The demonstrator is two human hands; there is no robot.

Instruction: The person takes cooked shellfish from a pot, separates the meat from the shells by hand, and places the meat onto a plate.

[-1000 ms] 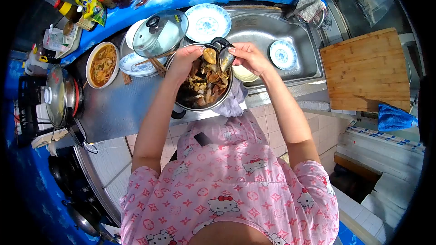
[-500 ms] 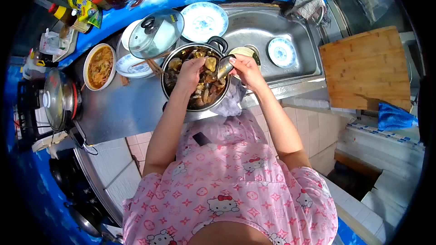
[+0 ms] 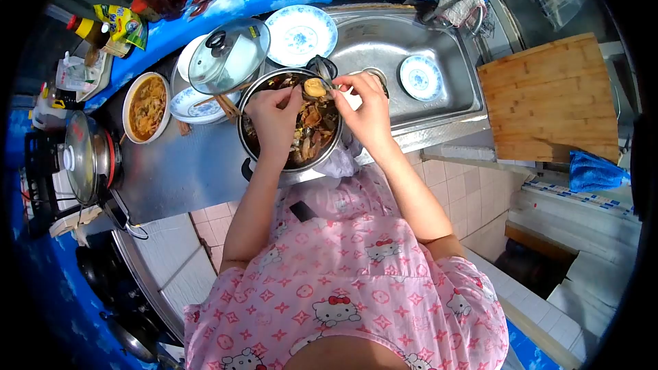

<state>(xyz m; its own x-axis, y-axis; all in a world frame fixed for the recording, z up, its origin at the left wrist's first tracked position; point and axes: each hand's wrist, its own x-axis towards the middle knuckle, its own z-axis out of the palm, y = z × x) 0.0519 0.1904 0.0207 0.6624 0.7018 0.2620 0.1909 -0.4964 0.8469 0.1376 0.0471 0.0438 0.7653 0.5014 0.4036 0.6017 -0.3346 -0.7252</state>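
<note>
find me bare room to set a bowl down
Bare steel counter lies between the lidded pot and open pot, this side of the food bowl. Crowded: behind and left of the open pot, with glass lid and plates.

a bamboo cutting board point(image 3: 552, 99) is positioned right of the steel sink point(image 3: 384, 33), a blue cloth point(image 3: 595, 173) near its lower right corner. one small blue-and-white plate point(image 3: 421, 79) lies in the sink; a larger patterned plate point(image 3: 301, 35) sits at its left edge. farther left are a white bowl point(image 3: 127, 111) of stew-like food and a glass-lidded pot point(image 3: 83, 164).
</note>
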